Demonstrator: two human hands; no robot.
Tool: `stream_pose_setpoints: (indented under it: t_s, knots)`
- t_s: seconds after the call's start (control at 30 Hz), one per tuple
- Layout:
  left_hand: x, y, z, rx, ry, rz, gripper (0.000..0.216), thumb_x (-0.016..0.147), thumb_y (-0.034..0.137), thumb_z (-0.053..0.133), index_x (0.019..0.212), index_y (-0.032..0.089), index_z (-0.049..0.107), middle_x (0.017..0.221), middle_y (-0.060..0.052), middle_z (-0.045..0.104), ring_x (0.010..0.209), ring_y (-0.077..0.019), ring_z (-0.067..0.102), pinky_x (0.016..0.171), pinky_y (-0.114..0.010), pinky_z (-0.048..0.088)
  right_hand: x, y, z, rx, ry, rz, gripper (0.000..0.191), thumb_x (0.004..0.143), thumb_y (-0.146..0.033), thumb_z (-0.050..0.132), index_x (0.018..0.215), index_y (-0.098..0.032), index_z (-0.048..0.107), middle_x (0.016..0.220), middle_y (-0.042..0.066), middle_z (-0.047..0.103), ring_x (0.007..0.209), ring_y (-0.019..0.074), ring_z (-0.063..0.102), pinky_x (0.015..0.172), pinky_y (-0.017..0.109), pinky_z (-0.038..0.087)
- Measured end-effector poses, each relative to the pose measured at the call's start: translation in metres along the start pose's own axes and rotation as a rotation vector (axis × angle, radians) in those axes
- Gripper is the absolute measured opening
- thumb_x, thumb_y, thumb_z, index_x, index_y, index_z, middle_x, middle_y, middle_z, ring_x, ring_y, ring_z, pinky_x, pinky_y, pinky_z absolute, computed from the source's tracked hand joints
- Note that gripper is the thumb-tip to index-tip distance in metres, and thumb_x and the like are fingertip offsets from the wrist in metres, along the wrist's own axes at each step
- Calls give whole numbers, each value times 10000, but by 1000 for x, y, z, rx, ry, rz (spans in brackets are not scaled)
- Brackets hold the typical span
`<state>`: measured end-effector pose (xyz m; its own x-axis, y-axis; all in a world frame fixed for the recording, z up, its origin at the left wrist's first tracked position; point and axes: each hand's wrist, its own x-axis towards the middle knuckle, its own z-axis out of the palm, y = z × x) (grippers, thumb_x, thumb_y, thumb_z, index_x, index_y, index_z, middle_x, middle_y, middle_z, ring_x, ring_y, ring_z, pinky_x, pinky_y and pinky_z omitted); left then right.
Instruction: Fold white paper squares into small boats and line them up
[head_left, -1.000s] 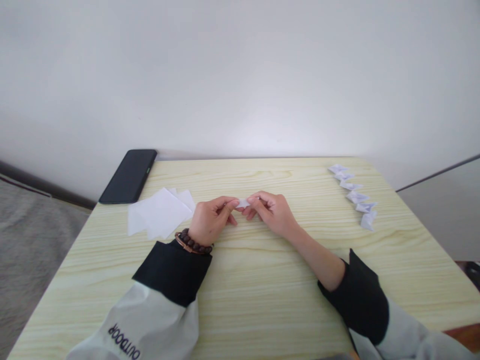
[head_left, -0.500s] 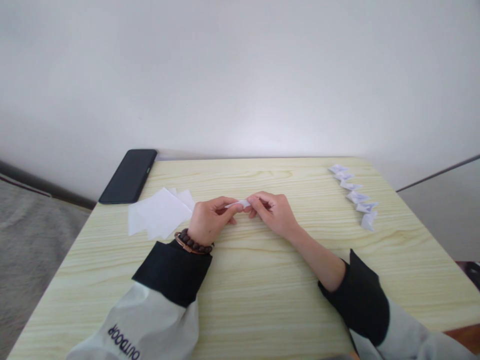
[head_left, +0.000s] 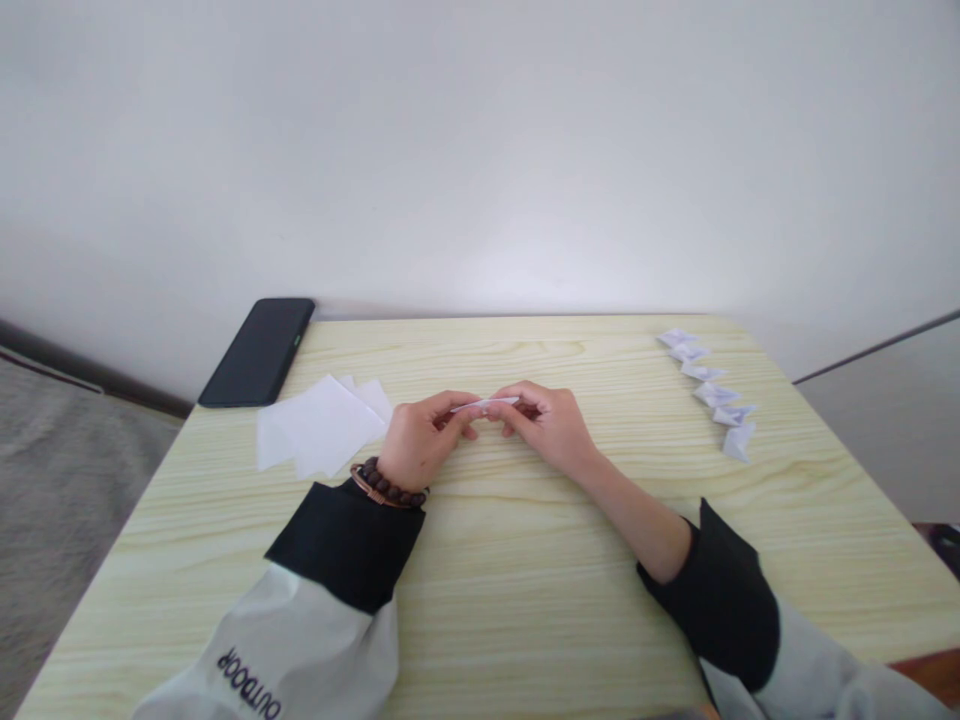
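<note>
A small folded piece of white paper [head_left: 486, 402] is held between both hands above the middle of the table. My left hand [head_left: 422, 437] pinches its left end between thumb and fingers. On the other end, the thumb and fingers of my right hand [head_left: 550, 425] are closed. Only a thin, pointed strip of the paper shows; my fingers cover the rest. Close to my left hand lie several loose white paper sheets [head_left: 322, 425], overlapping one another. Off to the right, several small folded paper boats [head_left: 714, 393] stand in a row.
A black phone [head_left: 259, 352] lies at the table's back left corner. The wood-grain table [head_left: 510, 600] runs up to a white wall [head_left: 480, 150] behind it. A dark object [head_left: 941, 545] shows at the right edge of the view.
My right thumb and fingers have shifted slightly on the folded paper, and a long, thin edge of it now shows toward the right. The sheets and the row have not moved.
</note>
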<state>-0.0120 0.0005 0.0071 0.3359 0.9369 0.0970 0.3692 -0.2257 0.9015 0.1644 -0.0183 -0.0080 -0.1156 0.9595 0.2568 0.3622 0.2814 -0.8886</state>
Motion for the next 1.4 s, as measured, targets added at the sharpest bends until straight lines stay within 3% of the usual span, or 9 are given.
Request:
stream_pose_setpoints:
  t_s: [0.43, 0.8, 1.03, 1.4]
  knots:
    - [0, -2, -1, 30, 29, -13, 373, 759, 443, 601, 954, 133, 675, 624, -43, 699, 473, -124, 587, 473, -218, 473, 0, 0, 1, 51, 28, 24, 197, 828, -370, 575, 850, -176, 607, 702, 33, 707, 561, 126, 667, 528, 196, 512]
    - [0, 0, 1, 16, 56, -11, 359, 780, 412, 590, 1022, 153, 648, 663, -42, 689, 588, -152, 650, 480, -203, 487, -1, -1, 1, 35, 2, 21, 226, 866, -363, 511, 905, -172, 626, 711, 34, 702, 583, 122, 668, 551, 201, 523]
    - [1, -3, 3, 54, 128, 46, 325, 778, 418, 574, 978, 178, 664, 955, -75, 695, 724, -165, 646, 457, -192, 484, -1, -4, 0, 35, 2, 27, 220, 857, -350, 519, 970, -174, 590, 727, 33, 701, 581, 114, 662, 564, 200, 526]
    - [1, -3, 1, 50, 103, 31, 318, 750, 407, 614, 962, 174, 661, 890, -61, 706, 664, -150, 650, 487, -205, 498, -1, -1, 1, 62, -7, 25, 221, 855, -358, 526, 991, -190, 567, 760, 32, 702, 583, 117, 666, 576, 211, 525]
